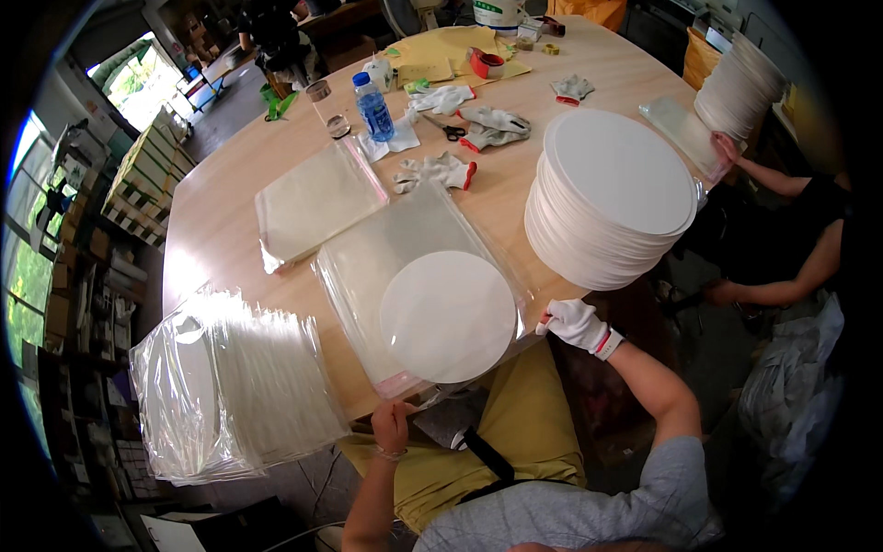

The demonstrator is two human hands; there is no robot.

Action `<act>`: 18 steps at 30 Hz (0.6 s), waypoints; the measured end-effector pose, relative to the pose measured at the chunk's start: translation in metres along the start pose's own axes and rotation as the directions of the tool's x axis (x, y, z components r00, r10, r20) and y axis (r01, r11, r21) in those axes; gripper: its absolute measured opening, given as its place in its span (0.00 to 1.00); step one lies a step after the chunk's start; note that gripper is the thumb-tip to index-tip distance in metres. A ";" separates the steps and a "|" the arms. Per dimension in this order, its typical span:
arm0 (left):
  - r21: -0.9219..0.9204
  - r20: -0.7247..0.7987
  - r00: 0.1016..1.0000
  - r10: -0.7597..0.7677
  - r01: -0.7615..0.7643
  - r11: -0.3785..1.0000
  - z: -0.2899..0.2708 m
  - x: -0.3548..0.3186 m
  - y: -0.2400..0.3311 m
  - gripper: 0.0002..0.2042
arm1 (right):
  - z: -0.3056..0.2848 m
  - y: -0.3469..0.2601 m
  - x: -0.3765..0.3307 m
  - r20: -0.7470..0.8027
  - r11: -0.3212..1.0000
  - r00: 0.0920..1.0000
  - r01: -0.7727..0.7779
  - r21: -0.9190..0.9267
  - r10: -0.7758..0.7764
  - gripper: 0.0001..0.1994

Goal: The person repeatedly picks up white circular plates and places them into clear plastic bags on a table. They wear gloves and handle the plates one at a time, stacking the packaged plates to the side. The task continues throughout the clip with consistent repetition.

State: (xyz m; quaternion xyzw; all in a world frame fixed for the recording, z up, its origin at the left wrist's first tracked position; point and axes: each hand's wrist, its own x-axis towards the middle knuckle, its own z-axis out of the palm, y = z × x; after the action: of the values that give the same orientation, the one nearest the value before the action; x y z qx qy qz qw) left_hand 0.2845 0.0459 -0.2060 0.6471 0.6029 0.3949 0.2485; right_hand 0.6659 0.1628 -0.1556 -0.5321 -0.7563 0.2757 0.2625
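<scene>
A white round disc point(448, 317) lies at the near end of a stack of clear plastic bags point(405, 239) at the table's front edge. Whether it is inside the top bag or on it, I cannot tell. My bare left hand point(390, 429) is closed, pinching the film at the bag's near left corner. On the right, my right hand point(579, 326), in a white glove with a red-trimmed cuff, has curled fingers at the bag's near right edge, apparently pinching film. A tall stack of white discs point(612, 193) stands beyond it.
Bagged discs point(230, 386) are piled at the left. Another bag stack point(322, 198), work gloves point(497, 127), scissors point(451, 132) and a blue bottle point(372, 109) sit farther back. At the right, a co-worker's hand point(727, 149) is by more bags and a leaning disc stack point(740, 87).
</scene>
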 end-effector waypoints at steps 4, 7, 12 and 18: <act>-0.041 -0.083 0.966 -0.246 0.243 0.969 0.007 0.000 0.003 0.12 | 0.007 -0.009 -0.001 -0.051 0.997 0.997 -0.055 0.051 0.057 0.01; -0.145 -0.253 0.955 -0.153 0.119 0.982 0.020 0.000 0.000 0.13 | 0.023 -0.001 -0.004 -0.168 0.965 0.982 0.125 0.229 -0.087 0.02; -0.249 -0.214 0.975 -0.057 0.001 0.968 0.018 -0.005 0.000 0.13 | 0.032 0.009 -0.005 -0.231 0.930 0.948 0.273 0.244 -0.217 0.02; -0.193 -0.181 0.962 -0.203 0.167 0.967 0.012 0.004 0.017 0.12 | 0.028 -0.002 -0.010 -0.130 0.934 0.974 -0.134 0.330 0.186 0.03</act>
State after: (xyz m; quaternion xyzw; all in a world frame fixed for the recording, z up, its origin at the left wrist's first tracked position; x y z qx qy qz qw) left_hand 0.3040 0.0496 -0.1984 0.5205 0.6453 0.4844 0.2792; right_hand 0.6477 0.1492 -0.1749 -0.5628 -0.6323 0.3716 0.3814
